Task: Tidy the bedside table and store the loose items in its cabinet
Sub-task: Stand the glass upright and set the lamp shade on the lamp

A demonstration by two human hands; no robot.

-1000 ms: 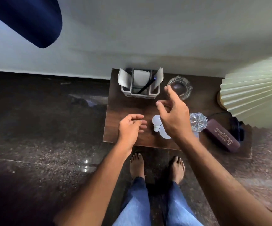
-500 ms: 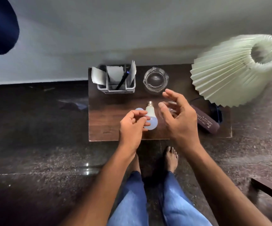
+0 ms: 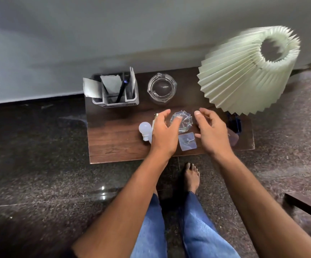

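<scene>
On the dark wooden bedside table [image 3: 113,146] lies a faceted clear glass piece [image 3: 183,121] in the middle. My left hand [image 3: 165,135] hovers over its left side, fingers spread, thumb tip touching the glass. My right hand [image 3: 213,133] is open just to the right of it, not touching. A white light bulb [image 3: 144,130] lies left of my left hand, and a second bulb is mostly hidden under that hand. A small clear square packet [image 3: 187,141] lies between my hands near the front edge. A maroon case [image 3: 233,138] peeks out behind my right hand.
A grey organiser [image 3: 117,101] with papers and a black pen stands at the back left. A round glass ashtray [image 3: 161,89] sits behind the faceted piece. A pleated pale lampshade [image 3: 244,75] overhangs the table's right side. The wall runs behind; dark furniture [image 3: 307,205] is at right.
My left hand has opened and moved right off the light bulb toward the faceted glass piece. My right hand has stayed open beside it. The view has shifted slightly.
</scene>
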